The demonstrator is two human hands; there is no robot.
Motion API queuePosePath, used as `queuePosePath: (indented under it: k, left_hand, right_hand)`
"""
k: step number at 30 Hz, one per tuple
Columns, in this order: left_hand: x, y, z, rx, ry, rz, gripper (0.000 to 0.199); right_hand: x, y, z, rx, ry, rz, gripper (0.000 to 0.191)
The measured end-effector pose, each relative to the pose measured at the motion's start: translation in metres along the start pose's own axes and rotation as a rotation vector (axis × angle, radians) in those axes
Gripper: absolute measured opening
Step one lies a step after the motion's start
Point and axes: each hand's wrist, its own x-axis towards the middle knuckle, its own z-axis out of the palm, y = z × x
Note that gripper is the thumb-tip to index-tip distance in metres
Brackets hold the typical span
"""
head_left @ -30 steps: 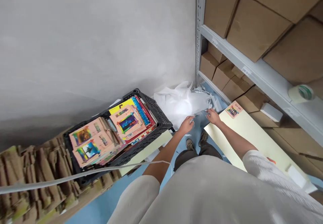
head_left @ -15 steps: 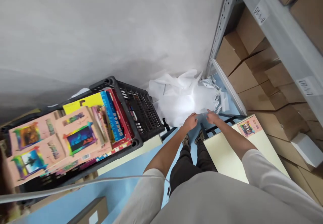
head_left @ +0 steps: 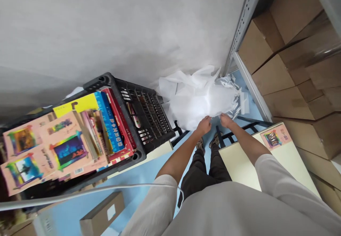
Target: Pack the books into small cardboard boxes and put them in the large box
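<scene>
White translucent sheeting (head_left: 194,101) lies in a crumpled heap against the wall, in front of my feet. My left hand (head_left: 204,125) is closed at the near edge of the heap, its fingers pinched together. Just to its right, my right hand (head_left: 226,120) is closed at the same edge, a small gap between the two. Both hands appear to grip something thin at that edge, too small to make out. Torn white scraps (head_left: 236,90) lie at the heap's right side.
A black crate (head_left: 138,151) full of books (head_left: 69,147) stands at the left. Cardboard boxes (head_left: 289,90) fill the shelf at the right. A pale tabletop (head_left: 282,161) bears a pink booklet (head_left: 275,136). A white cable (head_left: 87,192) crosses the lower left.
The view has shifted, so shelf and crate sit differently. My right hand's fingers, extended before, are now more curled in, and both hands remain close together at the sheeting's edge.
</scene>
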Motion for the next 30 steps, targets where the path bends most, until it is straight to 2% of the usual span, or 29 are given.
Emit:
queuePosePath:
  k: [4, 8, 12, 14, 17, 20, 22, 26, 30]
  left_hand:
    - [-0.005, 0.017, -0.01, -0.047, 0.11, 0.009, 0.064]
    - [-0.015, 0.046, -0.03, -0.084, 0.183, 0.047, 0.077]
    - [-0.037, 0.084, -0.058, 0.0, 0.207, 0.095, 0.073]
    - [-0.052, 0.104, -0.072, 0.081, 0.206, 0.139, 0.065]
    - [-0.075, 0.134, -0.087, 0.172, 0.223, 0.284, 0.047]
    - [-0.096, 0.162, -0.089, 0.188, 0.211, 0.473, 0.041]
    - [-0.11, 0.18, -0.08, 0.191, 0.158, 0.592, 0.044]
    - [-0.14, 0.206, -0.047, 0.242, 0.009, 0.764, 0.05]
    - [-0.167, 0.22, -0.006, 0.329, -0.15, 0.866, 0.049]
  right_hand:
    - [-0.021, -0.012, -0.024, -0.019, 0.123, -0.055, 0.053]
    - [-0.06, -0.029, -0.049, -0.025, 0.315, -0.073, 0.066]
    - [-0.117, -0.053, -0.072, -0.02, 0.459, 0.012, 0.071]
    - [-0.153, -0.069, -0.082, -0.017, 0.514, 0.075, 0.072]
    - [-0.212, -0.093, -0.089, -0.008, 0.573, 0.202, 0.076]
    - [-0.271, -0.114, -0.08, 0.007, 0.619, 0.338, 0.078]
    - [-0.307, -0.126, -0.065, 0.025, 0.645, 0.434, 0.079]
    - [-0.364, -0.145, -0.022, 0.073, 0.698, 0.632, 0.078]
    - [-0.401, -0.157, 0.025, 0.133, 0.714, 0.793, 0.072]
